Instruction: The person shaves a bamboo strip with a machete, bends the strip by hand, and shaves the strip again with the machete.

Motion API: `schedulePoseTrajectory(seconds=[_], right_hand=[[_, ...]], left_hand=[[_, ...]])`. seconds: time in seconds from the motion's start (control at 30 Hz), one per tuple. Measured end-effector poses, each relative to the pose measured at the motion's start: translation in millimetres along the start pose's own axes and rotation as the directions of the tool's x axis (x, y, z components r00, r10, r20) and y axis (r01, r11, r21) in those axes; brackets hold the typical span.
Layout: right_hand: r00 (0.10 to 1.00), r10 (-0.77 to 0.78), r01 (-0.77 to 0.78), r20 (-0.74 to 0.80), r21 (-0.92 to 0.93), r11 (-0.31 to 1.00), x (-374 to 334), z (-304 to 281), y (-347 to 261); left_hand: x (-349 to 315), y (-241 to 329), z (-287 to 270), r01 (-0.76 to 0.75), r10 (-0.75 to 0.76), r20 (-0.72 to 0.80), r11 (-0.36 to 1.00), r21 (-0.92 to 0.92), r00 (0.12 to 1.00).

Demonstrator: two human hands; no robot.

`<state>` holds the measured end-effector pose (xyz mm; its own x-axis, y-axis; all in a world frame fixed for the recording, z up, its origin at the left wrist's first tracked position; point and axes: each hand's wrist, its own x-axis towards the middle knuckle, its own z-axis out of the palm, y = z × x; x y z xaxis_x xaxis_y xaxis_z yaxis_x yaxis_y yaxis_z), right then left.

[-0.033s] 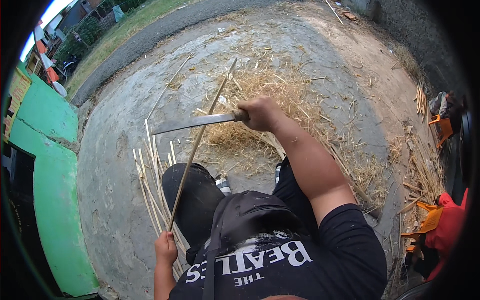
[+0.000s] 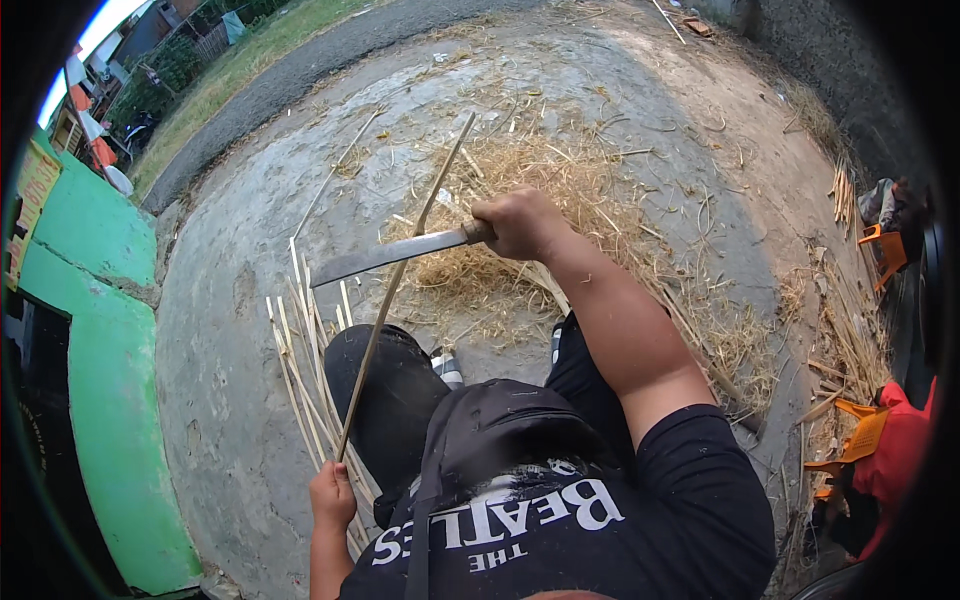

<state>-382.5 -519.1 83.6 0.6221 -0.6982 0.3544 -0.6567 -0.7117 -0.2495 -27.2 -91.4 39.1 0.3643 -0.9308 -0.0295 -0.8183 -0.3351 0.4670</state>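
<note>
My right hand (image 2: pixel 520 224) is closed round the wooden handle of a machete (image 2: pixel 375 256). Its long steel blade points left and lies across a thin bamboo strip (image 2: pixel 367 360). That strip slants from far right to near left, passing over my bent left knee. At its near end my left hand (image 2: pixel 332 497) is closed on it, thumb along the strip. Several pale split strips (image 2: pixel 302 362) lie beside my left leg, running under the held one. Past my feet spreads a heap of curly shavings (image 2: pixel 570 170).
A green wall (image 2: pixel 115 400) with a dark opening stands at the left. On the right are more strips and scraps (image 2: pixel 850 320), orange plastic pieces (image 2: pixel 862 437) and red cloth (image 2: pixel 900 430). A long stick (image 2: pixel 340 165) lies on the concrete (image 2: pixel 230 330) ahead.
The machete's tip has dropped slightly toward me and to the right, so the blade slants more. My left hand and the strip look almost unmoved.
</note>
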Motion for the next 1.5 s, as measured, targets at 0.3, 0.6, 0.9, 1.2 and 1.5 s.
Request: schedulePoseTrajectory(seconds=[0.3,0.6,0.9,1.2,1.5], right_hand=[[0.807,0.574,-0.584,0.137,0.053,0.810,-2,0,52],[0.788,0.609,-0.614,0.088,0.037,0.789,-11,9,78],[0.480,0.877,-0.754,-0.006,0.508,0.416,-21,-3,98],[0.851,0.522,-0.440,-0.052,0.471,0.764,-15,-10,57],[0.964,0.195,-0.234,0.180,0.223,0.946,-8,1,-4]], left_hand=[[8,8,-17,-0.059,0.059,0.008,0.993,0.106,0.998],[-5,-21,-23,-0.083,0.084,-0.008,0.993,0.080,0.996],[0,-14,-2,-0.049,0.051,0.026,0.996,-0.070,0.998],[43,33,0,-0.145,0.155,0.108,0.985,-0.093,0.982],[39,26,12,-0.031,0.039,0.068,0.993,-0.113,0.997]])
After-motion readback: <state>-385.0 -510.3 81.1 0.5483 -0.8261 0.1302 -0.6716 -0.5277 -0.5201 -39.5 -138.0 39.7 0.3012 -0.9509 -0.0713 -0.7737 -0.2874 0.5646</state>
